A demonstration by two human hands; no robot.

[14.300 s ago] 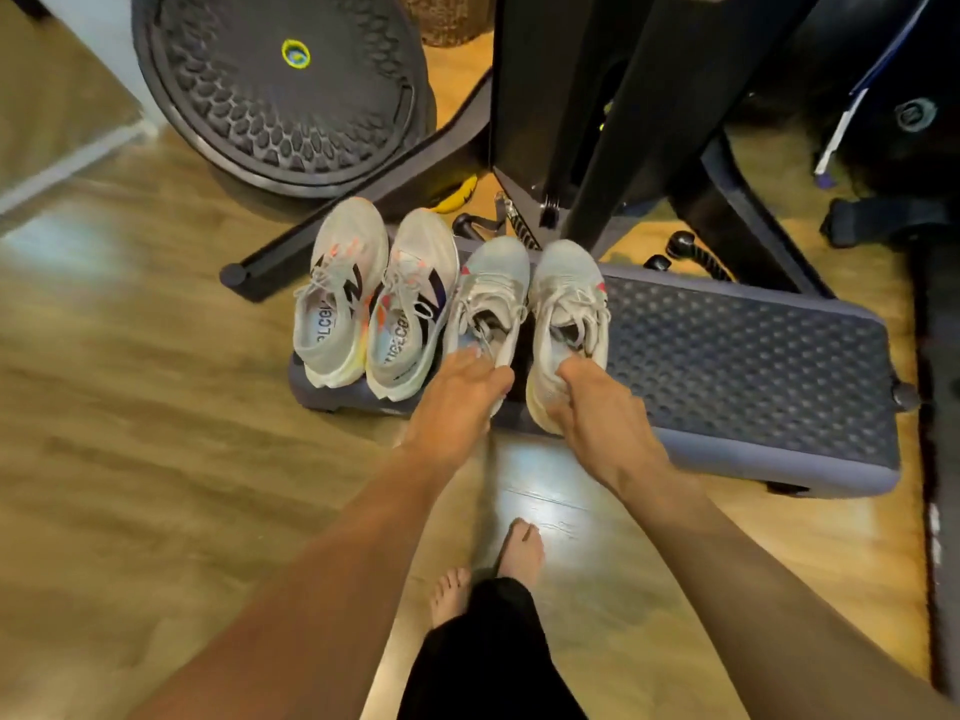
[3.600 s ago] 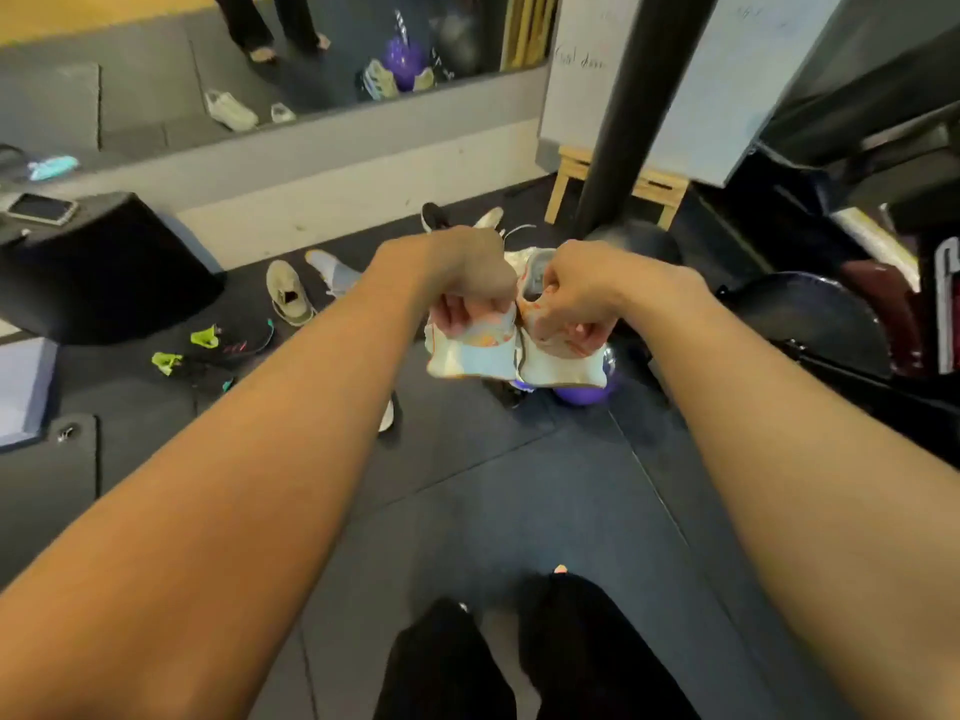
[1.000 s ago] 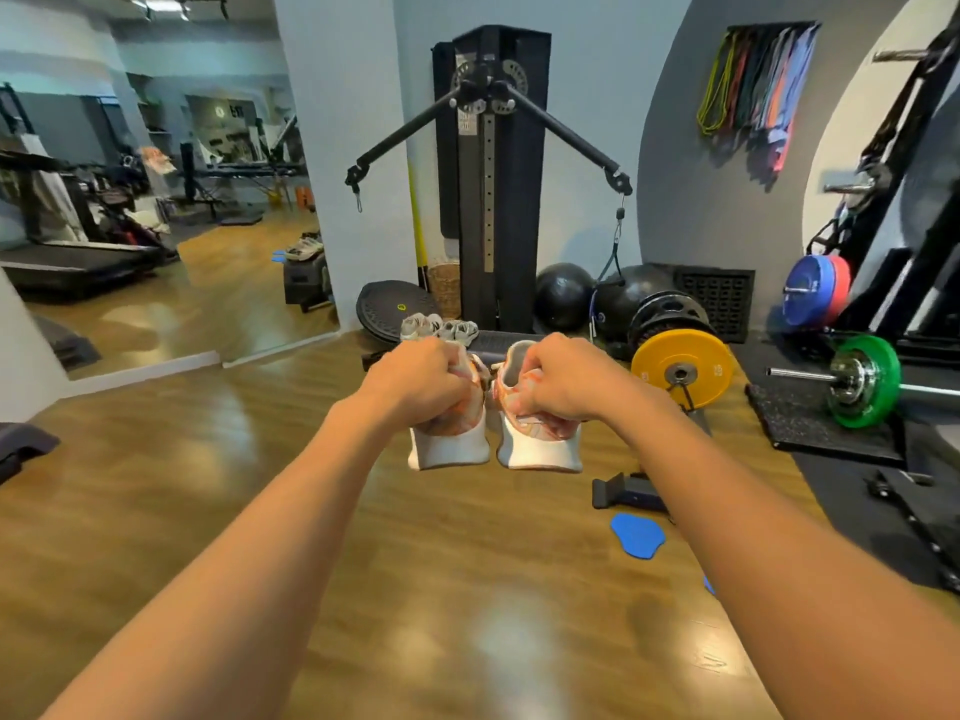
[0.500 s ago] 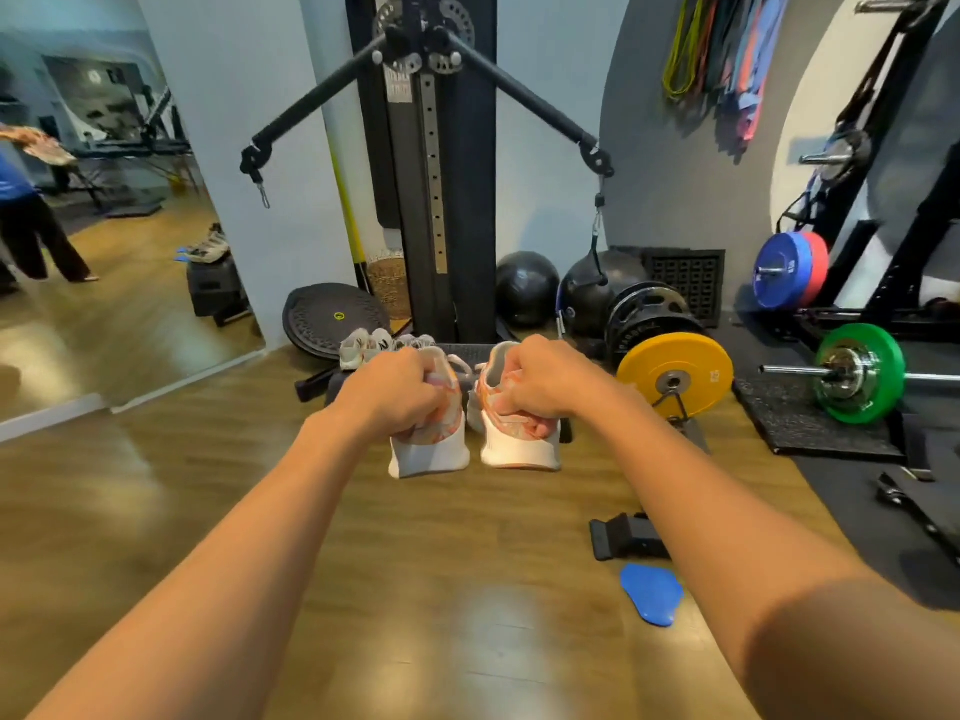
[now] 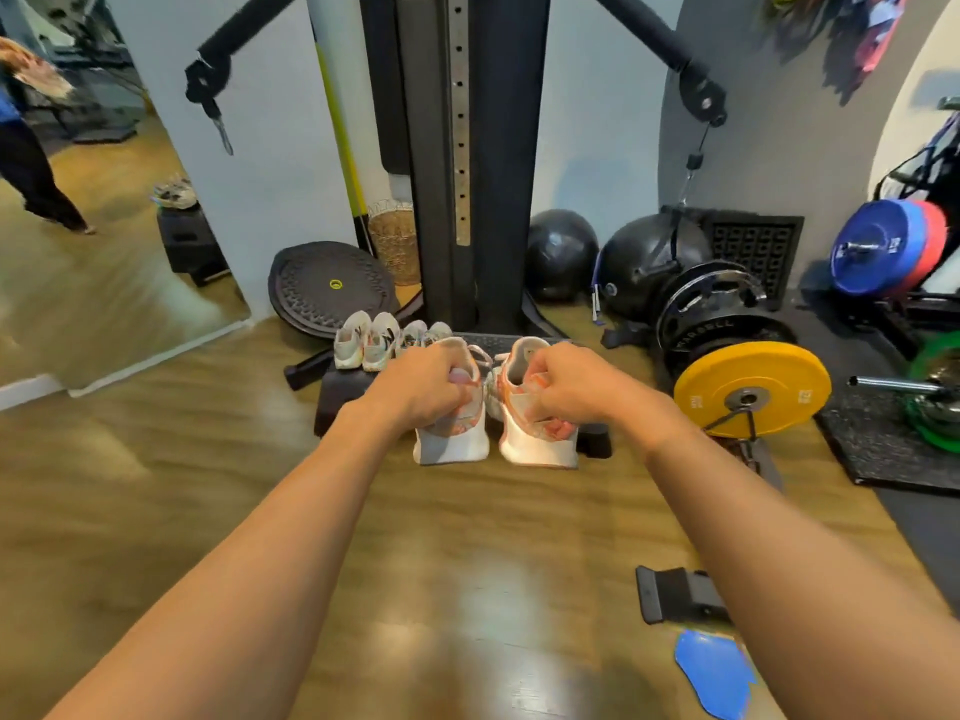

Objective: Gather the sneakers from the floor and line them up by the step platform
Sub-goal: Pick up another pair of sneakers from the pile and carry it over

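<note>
My left hand (image 5: 422,388) grips a white and orange sneaker (image 5: 453,439) by its heel collar, sole down, in the air. My right hand (image 5: 567,389) grips its mate (image 5: 535,443) the same way, just to the right. Both shoes hang in front of the dark step platform (image 5: 343,394), which lies on the wood floor below the cable machine. Several white sneakers (image 5: 366,345) stand side by side on the platform's left end, toes away from me. My hands and the held shoes hide the platform's middle.
The cable machine's black column (image 5: 467,163) rises behind the platform. A round balance disc (image 5: 332,288) leans at the left, black balls (image 5: 561,254) and a yellow weight plate (image 5: 750,389) sit at the right. A black block (image 5: 675,595) and blue pad (image 5: 714,672) lie on the floor near right.
The platform and cable machine have come nearer and larger in view. Both hands still hold the same pair of sneakers, carried forward toward the platform.
</note>
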